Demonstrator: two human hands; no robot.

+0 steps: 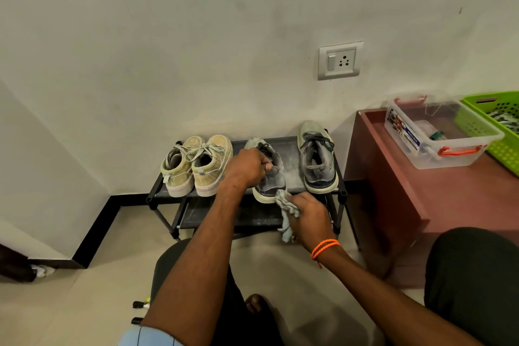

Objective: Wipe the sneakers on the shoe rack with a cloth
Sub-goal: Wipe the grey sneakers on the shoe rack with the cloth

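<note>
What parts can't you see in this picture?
Head view only:
- Left side of the grey sneaker: covered by the left hand.
- Its heel edge: behind the cloth in the right hand.
- Green basket: cut off at the right edge.
- Label on the clear box: too small to read.

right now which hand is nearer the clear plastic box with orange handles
Right. The right hand, gripping the grey cloth at the grey sneaker's heel, is closer to the clear plastic box. The left hand holds that sneaker farther left.
</note>
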